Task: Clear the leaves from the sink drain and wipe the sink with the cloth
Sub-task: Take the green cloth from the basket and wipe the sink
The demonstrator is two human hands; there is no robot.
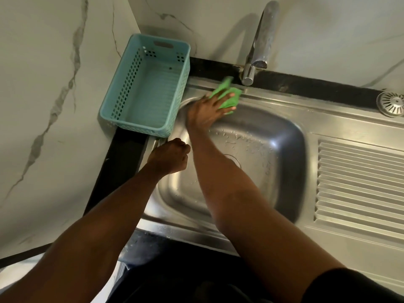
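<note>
My right hand (207, 113) presses a green cloth (228, 95) flat against the far rim of the steel sink (284, 136), just left of the tap. Its fingers are spread over the cloth. My left hand (169, 157) is a closed fist resting at the sink's left edge, and nothing shows in it. The drain (237, 161) at the basin's bottom is mostly hidden behind my right forearm. Water drops lie on the basin floor. I see no leaves in the basin.
A teal plastic basket (145, 84) stands on the counter at the sink's left rear corner. The chrome tap (259, 42) rises behind the sink. A metal drain strainer (391, 103) lies at the far right. A ribbed drainboard (358, 184) is on the right.
</note>
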